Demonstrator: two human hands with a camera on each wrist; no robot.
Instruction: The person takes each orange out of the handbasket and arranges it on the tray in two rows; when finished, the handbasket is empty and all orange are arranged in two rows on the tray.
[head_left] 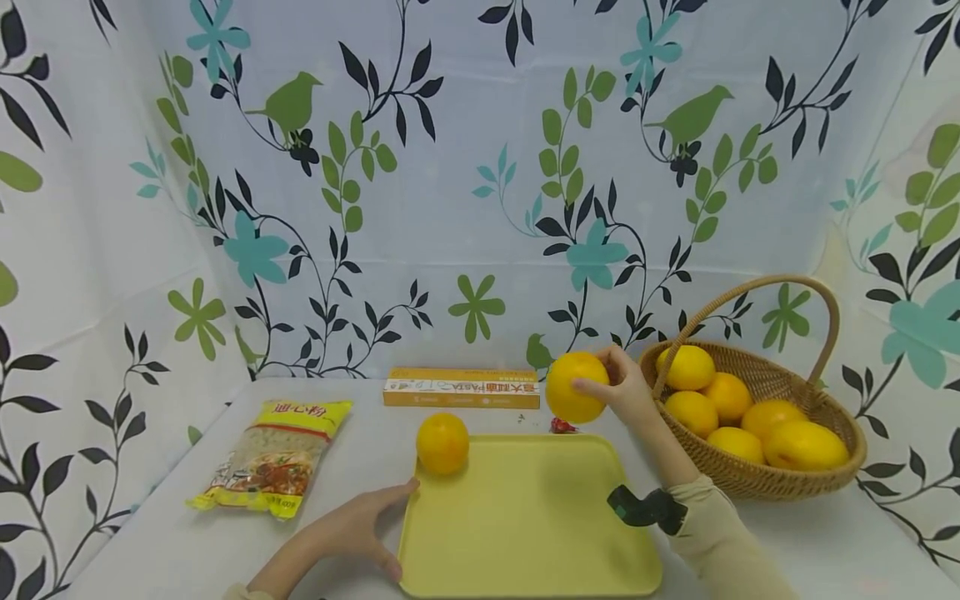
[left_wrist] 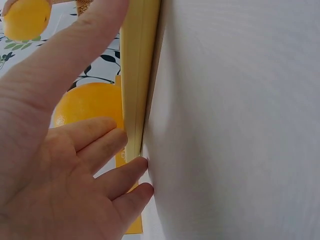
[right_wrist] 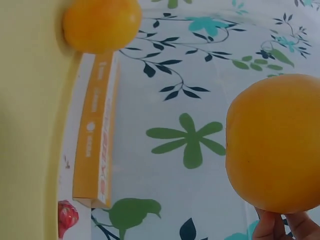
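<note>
My right hand holds an orange raised above the far right part of a yellow tray. In the right wrist view that orange is large, with fingertips under it. A second orange rests at the tray's far left corner. My left hand lies beside the tray's left edge, thumb and fingers spread and touching the rim. The left wrist view shows the loosely extended fingers along the tray's side.
A wicker basket of several yellow-orange fruits stands at the right, its handle arching up. An orange pasta box lies behind the tray. A yellow food bag is at the left. A small red item sits by the tray's far edge.
</note>
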